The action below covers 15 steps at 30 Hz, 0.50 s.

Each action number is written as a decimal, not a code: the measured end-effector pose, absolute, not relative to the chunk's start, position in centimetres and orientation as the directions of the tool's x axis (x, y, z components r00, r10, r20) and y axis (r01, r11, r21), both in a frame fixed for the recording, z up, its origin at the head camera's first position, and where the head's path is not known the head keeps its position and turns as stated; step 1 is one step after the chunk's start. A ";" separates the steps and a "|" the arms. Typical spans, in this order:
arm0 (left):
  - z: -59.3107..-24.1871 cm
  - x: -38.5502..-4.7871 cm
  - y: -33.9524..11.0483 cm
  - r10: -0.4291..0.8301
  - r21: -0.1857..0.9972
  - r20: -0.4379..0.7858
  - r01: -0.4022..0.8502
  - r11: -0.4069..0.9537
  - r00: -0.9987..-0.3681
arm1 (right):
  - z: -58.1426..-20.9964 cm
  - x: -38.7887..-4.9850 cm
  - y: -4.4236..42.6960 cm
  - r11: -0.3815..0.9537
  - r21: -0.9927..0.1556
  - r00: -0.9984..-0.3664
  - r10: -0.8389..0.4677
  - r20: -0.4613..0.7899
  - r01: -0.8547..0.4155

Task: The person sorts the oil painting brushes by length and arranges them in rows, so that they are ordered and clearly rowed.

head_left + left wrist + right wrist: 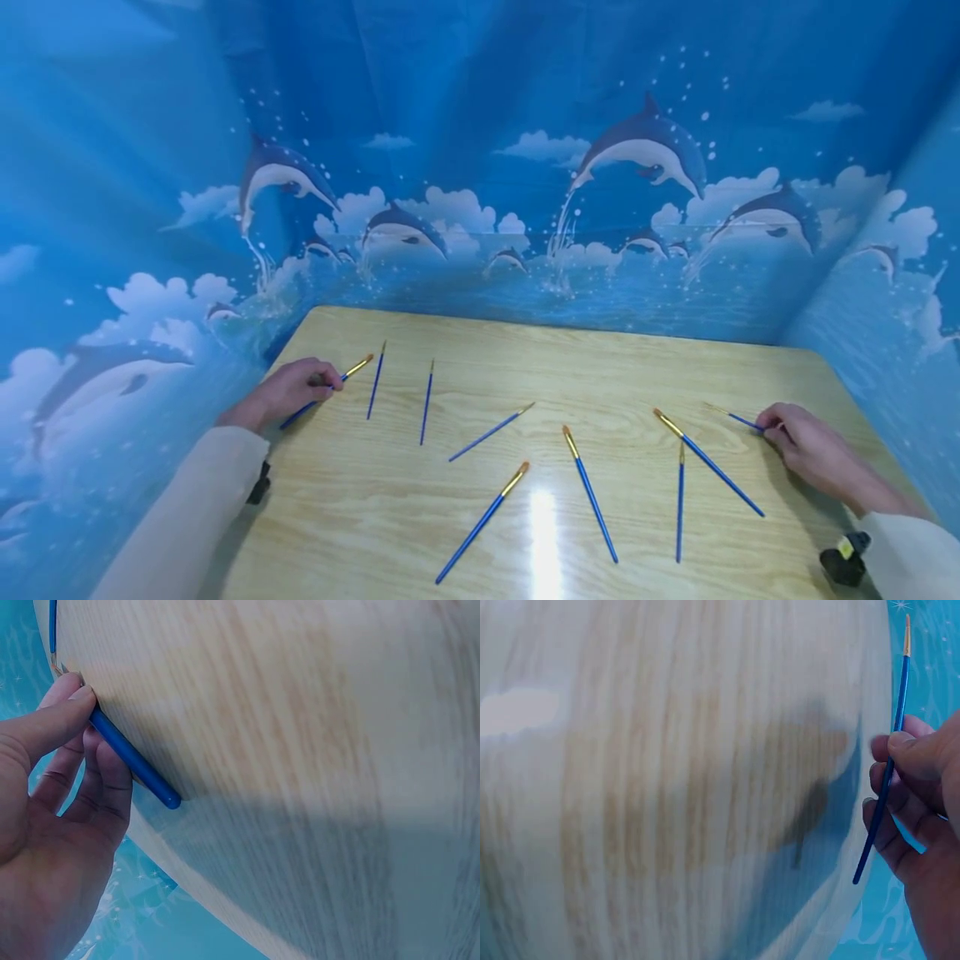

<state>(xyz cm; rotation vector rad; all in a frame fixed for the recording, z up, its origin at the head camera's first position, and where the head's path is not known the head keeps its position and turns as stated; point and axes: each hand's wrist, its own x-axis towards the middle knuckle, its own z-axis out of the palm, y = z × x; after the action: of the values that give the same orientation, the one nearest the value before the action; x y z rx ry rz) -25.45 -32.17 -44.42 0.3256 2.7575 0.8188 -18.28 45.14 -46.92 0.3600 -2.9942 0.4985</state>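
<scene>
At the table's left side my left hand (300, 387) pinches a blue-handled paintbrush (357, 367) with a gold ferrule and brown bristles. Its handle end (139, 761) slants down close to the wood in the left wrist view, where thumb and fingertips grip it. Over on the right, my right hand (813, 450) holds a thin paintbrush (738, 418) between thumb and fingers. In the right wrist view this slim blue brush (901, 694) points its bristles away from me, and the handle runs across the fingers. A wider flat paintbrush (708, 461) lies left of that hand.
Several more paintbrushes lie spread on the wooden table (337, 517): thin ones (377, 382) (427, 404) (487, 435) towards the left and middle, wider ones (480, 525) (591, 496) nearer me. Another thin brush (680, 508) touches or nearly touches the wider right one. A blue dolphin-print curtain (465, 167) surrounds the table.
</scene>
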 end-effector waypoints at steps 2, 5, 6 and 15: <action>-44.5 -25.4 -32.2 0.280 0.558 -0.169 0.143 0.818 -0.945 | -46.8 -18.2 44.9 0.912 -0.324 -0.965 -0.212 0.155 -0.252; -44.4 -25.3 -32.2 0.284 0.563 -0.170 0.143 0.814 -0.944 | -46.7 -18.1 44.4 0.903 -0.339 -0.960 -0.214 0.181 -0.265; -44.4 -25.3 -32.2 0.285 0.567 -0.171 0.143 0.812 -0.943 | -46.6 -18.1 44.1 0.897 -0.347 -0.957 -0.218 0.194 -0.275; -44.6 -25.3 -32.3 0.269 0.579 -0.176 0.121 0.806 -0.947 | -44.5 -18.7 41.0 0.880 -0.420 -0.974 -0.171 0.150 -0.220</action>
<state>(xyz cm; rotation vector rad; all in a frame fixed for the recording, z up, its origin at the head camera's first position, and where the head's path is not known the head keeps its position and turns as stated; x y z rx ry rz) -25.29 -32.34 -44.57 0.3018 2.7433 0.8543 -18.73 40.95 -44.50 0.3069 -2.9402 0.6767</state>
